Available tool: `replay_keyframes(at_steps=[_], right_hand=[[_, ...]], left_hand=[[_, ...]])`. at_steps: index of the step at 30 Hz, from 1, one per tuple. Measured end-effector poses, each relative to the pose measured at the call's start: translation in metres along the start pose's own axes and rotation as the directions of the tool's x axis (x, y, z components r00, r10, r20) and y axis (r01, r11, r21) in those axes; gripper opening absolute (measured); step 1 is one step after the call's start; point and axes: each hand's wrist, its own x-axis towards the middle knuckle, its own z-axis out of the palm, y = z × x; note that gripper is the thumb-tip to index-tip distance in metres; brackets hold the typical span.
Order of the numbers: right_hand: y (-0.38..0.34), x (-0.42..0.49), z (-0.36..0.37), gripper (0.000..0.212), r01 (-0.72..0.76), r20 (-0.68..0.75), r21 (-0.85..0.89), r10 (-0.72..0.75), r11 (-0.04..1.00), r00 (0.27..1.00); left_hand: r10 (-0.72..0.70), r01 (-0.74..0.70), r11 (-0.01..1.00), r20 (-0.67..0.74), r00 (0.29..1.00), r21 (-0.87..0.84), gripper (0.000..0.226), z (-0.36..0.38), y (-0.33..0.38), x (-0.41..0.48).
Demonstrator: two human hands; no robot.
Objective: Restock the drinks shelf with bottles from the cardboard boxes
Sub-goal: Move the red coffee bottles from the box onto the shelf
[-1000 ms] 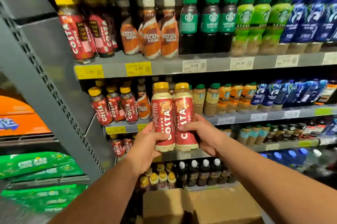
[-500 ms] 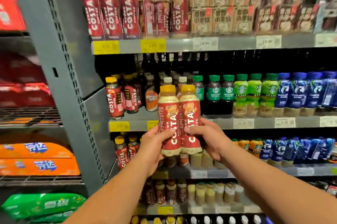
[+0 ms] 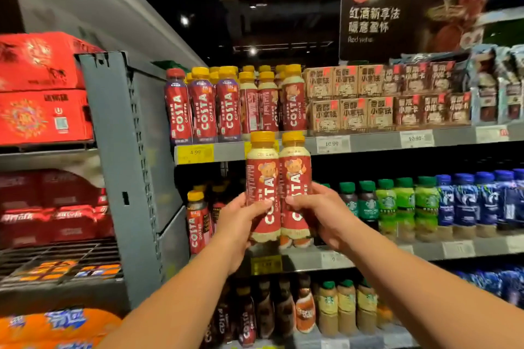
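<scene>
Clutching a red-and-cream plastic Costa coffee bottle with a yellow cap (image 3: 262,178) in the left grip (image 3: 243,223), fingers wrapping round its lower half, thumb lying across the label. Clutching its twin, a second yellow-capped red-and-cream bottle (image 3: 295,175), in the right grip (image 3: 320,215) the same way. Holding both upright and pressed side to side, touching along the labels. Hanging them in the air in front of the shelving, caps overlapping the lip of the grey metal top shelf (image 3: 368,144), bases lining up just above the grey middle shelf (image 3: 368,258).

Reading this as the carry-up part of the restock: both bottles in hand, not yet standing on anything. Not seeing any cardboard box in this view, so not guessing at the remaining count.

Aiming, at a guess, for the row of matching cream-shouldered Costa bottles (image 3: 293,101) on the top shelf, sitting between the darker red Costa bottles (image 3: 202,110) on the left and the stacked brown drink cartons (image 3: 351,96) on the right. Looking pretty packed along the front edge there, so probably needing a lift clear over the lip, then either nudging the front ones back or hunting for a gap deeper in. Not managing to tell from here about room behind them.

Also worth watching: setting down two tall narrow bottles at once, likely tipping easily against their neighbours. Skipping the green-capped bottles (image 3: 405,206) and blue-wrapped bottles (image 3: 465,201) on the middle shelf, being a different product.
</scene>
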Motion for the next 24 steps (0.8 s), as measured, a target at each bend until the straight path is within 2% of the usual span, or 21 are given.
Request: replay_keyframes(at_steps=[4,7,14,20,24], right_hand=[[-0.022,0.016,0.009,0.045,0.048,-0.038,-0.042,-0.05,0.998,0.998],[-0.04,0.031,0.01,0.041,0.068,-0.066,-0.044,-0.071,0.997,0.995],[-0.082,0.08,0.013,0.062,0.139,-0.011,-0.008,-0.139,0.99,0.99],[-0.117,0.116,0.023,0.038,0.247,-0.003,-0.006,-0.247,0.969,0.969],[-0.125,0.135,0.035,0.04,0.303,-0.026,-0.039,-0.304,0.952,0.952]], left_hand=[[0.052,-0.052,0.999,0.015,0.999,0.003,0.023,-0.002,0.023,0.017],[0.107,-0.108,0.994,-0.018,0.994,-0.031,0.036,0.002,0.042,0.033],[0.155,-0.155,0.987,-0.022,0.988,-0.038,0.046,0.012,0.081,0.073],[0.22,-0.23,0.971,-0.117,0.968,-0.072,0.031,0.016,0.115,0.109],[0.285,-0.281,0.959,-0.139,0.949,0.044,0.034,0.01,0.132,0.13]])
